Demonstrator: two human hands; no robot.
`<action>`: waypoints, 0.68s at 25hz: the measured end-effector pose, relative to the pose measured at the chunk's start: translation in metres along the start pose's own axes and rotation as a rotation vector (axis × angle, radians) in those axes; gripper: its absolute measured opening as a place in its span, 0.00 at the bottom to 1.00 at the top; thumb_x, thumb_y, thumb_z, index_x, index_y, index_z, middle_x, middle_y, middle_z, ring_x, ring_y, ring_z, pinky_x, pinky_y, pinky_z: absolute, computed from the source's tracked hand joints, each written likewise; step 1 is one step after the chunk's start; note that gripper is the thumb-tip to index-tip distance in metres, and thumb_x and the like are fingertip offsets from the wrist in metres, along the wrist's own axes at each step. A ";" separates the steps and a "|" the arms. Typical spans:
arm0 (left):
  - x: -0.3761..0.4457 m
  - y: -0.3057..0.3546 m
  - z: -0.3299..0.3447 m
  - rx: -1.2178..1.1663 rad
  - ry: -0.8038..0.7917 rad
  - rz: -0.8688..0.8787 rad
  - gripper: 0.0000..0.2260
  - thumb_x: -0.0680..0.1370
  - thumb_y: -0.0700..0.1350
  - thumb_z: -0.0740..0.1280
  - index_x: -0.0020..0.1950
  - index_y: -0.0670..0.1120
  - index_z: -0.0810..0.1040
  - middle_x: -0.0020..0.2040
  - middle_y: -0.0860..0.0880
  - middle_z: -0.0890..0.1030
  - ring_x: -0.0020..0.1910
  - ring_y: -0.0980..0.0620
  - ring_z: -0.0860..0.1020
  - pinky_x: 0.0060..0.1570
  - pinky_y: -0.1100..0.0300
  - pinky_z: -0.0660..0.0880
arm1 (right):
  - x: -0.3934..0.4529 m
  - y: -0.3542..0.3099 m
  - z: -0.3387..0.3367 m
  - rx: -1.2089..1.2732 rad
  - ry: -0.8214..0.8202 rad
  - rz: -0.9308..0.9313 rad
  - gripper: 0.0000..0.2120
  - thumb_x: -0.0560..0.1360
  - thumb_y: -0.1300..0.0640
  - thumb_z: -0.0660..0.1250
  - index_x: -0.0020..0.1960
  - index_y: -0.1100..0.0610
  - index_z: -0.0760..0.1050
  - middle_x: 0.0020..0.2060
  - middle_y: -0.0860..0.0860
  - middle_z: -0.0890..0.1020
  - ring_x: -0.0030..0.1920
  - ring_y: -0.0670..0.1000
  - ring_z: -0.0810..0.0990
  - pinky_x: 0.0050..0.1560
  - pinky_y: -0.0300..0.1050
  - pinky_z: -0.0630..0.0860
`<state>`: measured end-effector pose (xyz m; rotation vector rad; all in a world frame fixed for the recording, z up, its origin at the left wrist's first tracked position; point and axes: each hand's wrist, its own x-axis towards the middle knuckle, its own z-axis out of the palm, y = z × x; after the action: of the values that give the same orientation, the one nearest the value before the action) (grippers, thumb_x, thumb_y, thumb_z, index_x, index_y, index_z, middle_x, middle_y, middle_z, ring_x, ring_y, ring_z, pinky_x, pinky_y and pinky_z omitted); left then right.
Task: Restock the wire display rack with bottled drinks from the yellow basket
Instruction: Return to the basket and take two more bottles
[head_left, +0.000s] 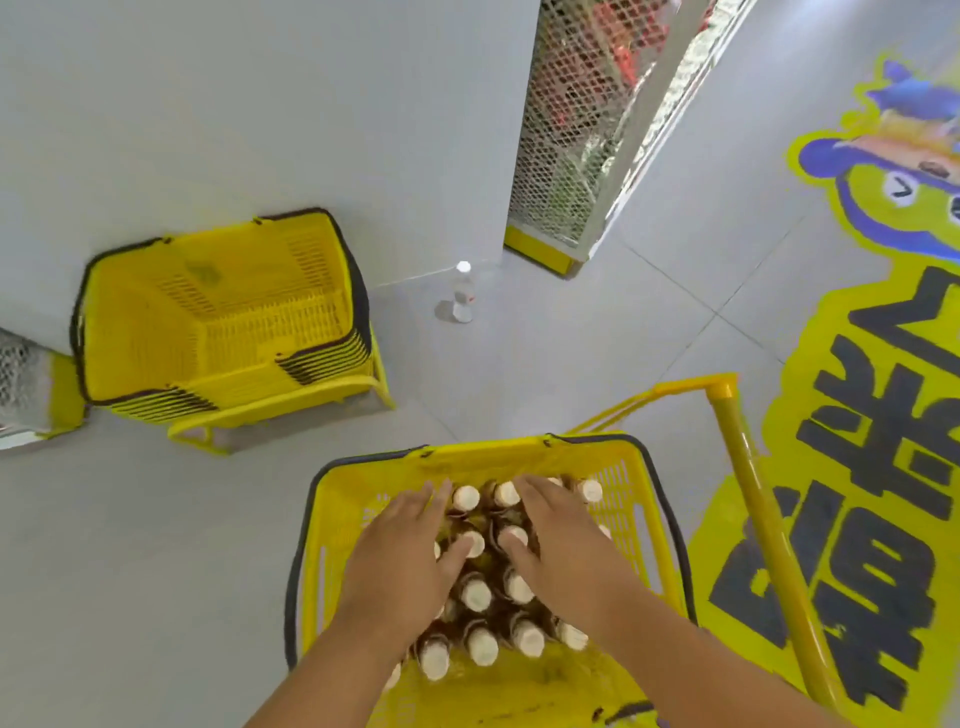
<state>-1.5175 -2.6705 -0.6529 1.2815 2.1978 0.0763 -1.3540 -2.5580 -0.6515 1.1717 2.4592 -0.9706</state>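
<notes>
A yellow basket (639, 499) with dark handles sits low in the head view, packed with several brown bottled drinks (475, 595) with white caps. My left hand (400, 551) lies flat over the bottles on the left side, fingers spread on the caps. Over the right side, my right hand (561, 540) rests the same way, fingers apart. Neither hand holds a bottle. The white wire display rack (582, 156) with a yellow base stands at the upper middle, with red goods behind its mesh.
A stack of empty yellow baskets (218, 317) stands on a yellow frame at left, against the grey wall. A single clear bottle (462, 293) stands on the floor between them and the rack. A yellow cart handle (748, 467) runs right of my basket. A large yellow floor graphic (857, 415) fills the right.
</notes>
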 end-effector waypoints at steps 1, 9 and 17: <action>0.015 -0.006 0.018 -0.007 -0.004 -0.004 0.32 0.82 0.65 0.54 0.83 0.56 0.52 0.83 0.54 0.57 0.81 0.51 0.55 0.77 0.55 0.59 | 0.014 0.013 0.016 0.028 -0.004 0.021 0.32 0.83 0.42 0.59 0.82 0.51 0.53 0.81 0.47 0.57 0.81 0.48 0.54 0.77 0.44 0.57; 0.082 -0.027 0.101 -0.218 -0.044 -0.123 0.29 0.80 0.61 0.65 0.79 0.57 0.64 0.73 0.53 0.74 0.71 0.50 0.72 0.62 0.57 0.71 | 0.077 0.057 0.093 0.211 0.007 0.066 0.35 0.81 0.48 0.66 0.82 0.53 0.55 0.77 0.52 0.66 0.76 0.52 0.67 0.71 0.45 0.69; 0.108 -0.035 0.117 -0.406 0.031 -0.133 0.16 0.74 0.47 0.77 0.60 0.55 0.82 0.55 0.52 0.85 0.55 0.48 0.81 0.53 0.54 0.77 | 0.107 0.059 0.109 0.261 0.104 0.221 0.15 0.78 0.55 0.70 0.63 0.53 0.73 0.52 0.52 0.82 0.52 0.56 0.81 0.48 0.50 0.78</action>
<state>-1.5237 -2.6293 -0.8104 0.9127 2.1440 0.4671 -1.3847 -2.5393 -0.8111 1.5763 2.2641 -1.2162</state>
